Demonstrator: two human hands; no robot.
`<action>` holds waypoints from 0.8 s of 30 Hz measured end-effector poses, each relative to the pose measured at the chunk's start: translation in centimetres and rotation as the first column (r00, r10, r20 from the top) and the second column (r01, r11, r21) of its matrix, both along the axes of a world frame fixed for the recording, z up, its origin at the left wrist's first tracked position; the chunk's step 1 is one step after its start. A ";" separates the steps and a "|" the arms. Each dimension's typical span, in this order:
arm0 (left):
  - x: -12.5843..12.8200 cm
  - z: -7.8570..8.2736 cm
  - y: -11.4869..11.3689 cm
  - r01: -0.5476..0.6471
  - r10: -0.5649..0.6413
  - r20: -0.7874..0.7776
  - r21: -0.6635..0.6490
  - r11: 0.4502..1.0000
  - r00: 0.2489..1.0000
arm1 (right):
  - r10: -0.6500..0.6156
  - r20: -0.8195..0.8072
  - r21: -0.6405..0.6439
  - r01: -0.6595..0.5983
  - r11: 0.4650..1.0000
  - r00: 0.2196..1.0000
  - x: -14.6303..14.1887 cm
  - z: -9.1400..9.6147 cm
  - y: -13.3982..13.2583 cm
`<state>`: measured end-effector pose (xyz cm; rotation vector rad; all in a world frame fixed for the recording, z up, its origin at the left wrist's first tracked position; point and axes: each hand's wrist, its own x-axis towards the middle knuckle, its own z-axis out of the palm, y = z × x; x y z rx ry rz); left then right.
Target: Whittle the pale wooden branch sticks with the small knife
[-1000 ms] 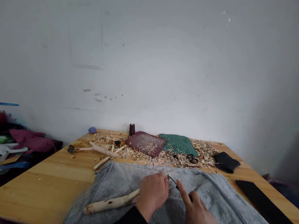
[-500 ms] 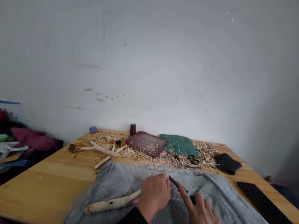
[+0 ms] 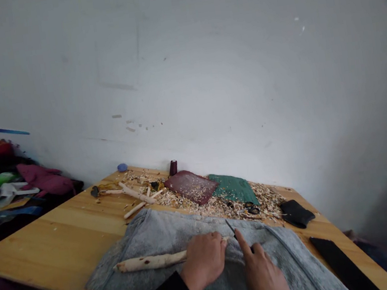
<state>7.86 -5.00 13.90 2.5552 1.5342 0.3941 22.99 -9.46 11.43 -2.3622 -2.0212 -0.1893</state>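
The left hand (image 3: pixel 203 259) is clenched around a peeled wooden stick (image 3: pixel 148 262), which is held low over the grey felt cloth (image 3: pixel 155 232) and lies along it, with its free end pointing left. A small dark-bladed knife (image 3: pixel 230 226) is grasped by the right hand (image 3: pixel 264 274), with its handle largely covered by the fingers (image 3: pixel 258 256) and the index finger extended. The blade is held just beside the stick's right end, though contact between them cannot be made out.

The cloth is spread on a pine table (image 3: pixel 58 236). Beyond the cloth, wood shavings (image 3: pixel 216 204) are scattered, and a dark red pad (image 3: pixel 191 187), a green pad (image 3: pixel 233 189) and small scissors (image 3: pixel 252 209) are laid among them. Further sticks (image 3: pixel 136 196) are seen beyond its left part. A black pouch (image 3: pixel 296 213) is placed just beyond its right edge, and a long black strip (image 3: pixel 343 265) lies beside that edge.
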 end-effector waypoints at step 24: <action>-0.1 0.0 1.8 -0.034 0.035 -0.031 0.044 0.998 0.999 | 0.029 0.338 0.192 -0.099 0.976 0.941 -1.7 -1.0 -1.5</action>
